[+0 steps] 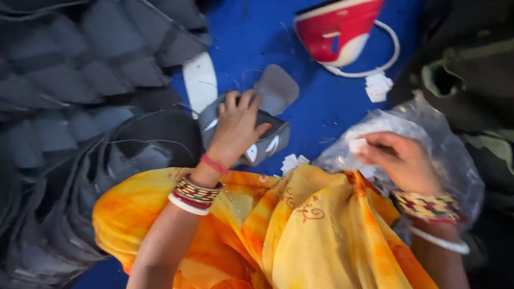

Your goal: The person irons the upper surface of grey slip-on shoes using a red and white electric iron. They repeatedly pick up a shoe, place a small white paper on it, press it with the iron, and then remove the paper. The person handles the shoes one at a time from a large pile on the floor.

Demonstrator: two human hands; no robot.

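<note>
Two hands are seen: a grey shoe piece point(251, 136) is pressed flat by the open left hand point(235, 128); a small white tag point(357, 145) is pinched by the right hand point(404, 160).

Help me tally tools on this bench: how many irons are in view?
1. The red and white iron sits at the top on the blue surface, beyond the left hand and right hand. Others may be hidden outside the frame.

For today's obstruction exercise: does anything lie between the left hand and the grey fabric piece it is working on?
Nothing visible does. The left hand rests directly on the grey fabric piece on the blue surface. The right hand is apart, pinching a small white tag at the clear plastic bag.
</note>
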